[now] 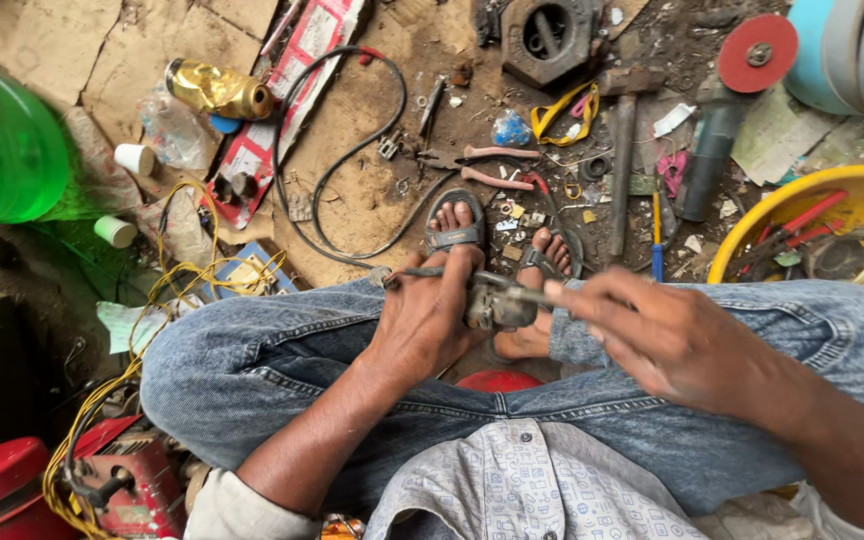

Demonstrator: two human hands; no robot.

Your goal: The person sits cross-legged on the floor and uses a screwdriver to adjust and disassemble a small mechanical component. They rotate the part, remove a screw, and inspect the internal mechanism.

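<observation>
While I sit with my knees spread over the littered floor (372,190), my left hand (430,318) is curled shut around a small grimy metal part (497,303), with a thin rod (422,271) sticking out from it toward nine o'clock. My right hand (667,335) sits at three o'clock of that part, fingers half folded and pinched toward its end; it is blurred, so I cannot tell whether they grip anything. The part hangs between my knees, right above my sandalled feet (455,225).

At twelve o'clock of my feet lie pink-handled pliers (497,178) and a hammer (622,165) among scraps. A black cable (327,180) loops at eleven o'clock, and beyond it lies a gold can (218,92). At nine o'clock a tangle of yellow wire (177,290) spills beside my left knee, with a green bottle (2,145) farther out. At two o'clock a yellow tub (852,200) holds red-handled tools, and a red disc (758,53) rests above it.
</observation>
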